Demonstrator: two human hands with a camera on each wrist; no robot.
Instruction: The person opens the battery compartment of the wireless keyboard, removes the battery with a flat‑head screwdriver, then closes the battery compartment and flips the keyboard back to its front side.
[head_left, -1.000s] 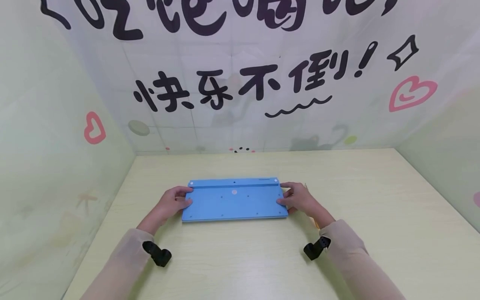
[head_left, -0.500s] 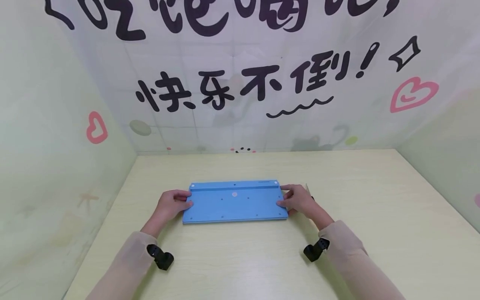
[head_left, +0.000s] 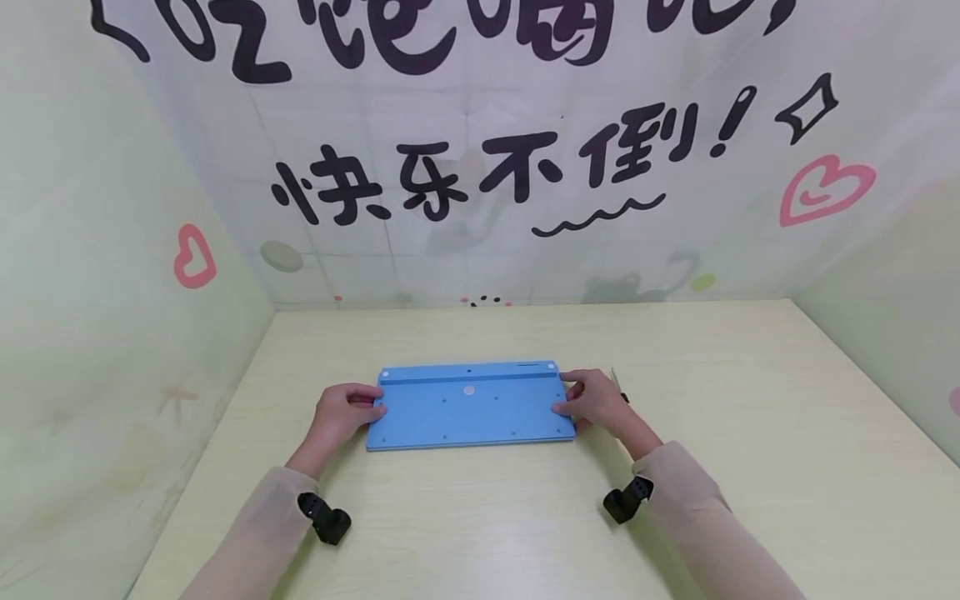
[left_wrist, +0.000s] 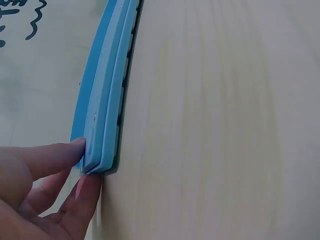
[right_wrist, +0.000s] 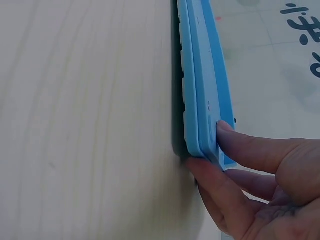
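Observation:
A blue keyboard [head_left: 468, 412] lies with its underside up, its small screw holes and round feet showing in the head view. My left hand [head_left: 341, 417] grips its left end, the thumb on the upturned face and fingers bent under the edge. At the opposite end my right hand [head_left: 596, 402] pinches it the same way. Both wrist views show keys along the downward side of the keyboard [left_wrist: 107, 90], close over the table. In the right wrist view, the thumb of my right hand [right_wrist: 265, 180] presses on the blue back.
Behind my right wrist a thin stick-like object [head_left: 615, 381] lies on the pale wooden table [head_left: 480, 525], mostly hidden by the hand and forearm. A printed cloth backdrop [head_left: 450, 267] stands along the table's far edge.
The keyboard has come slightly down and toward me with both hands still holding its ends. My left forearm has shifted a little to the right.

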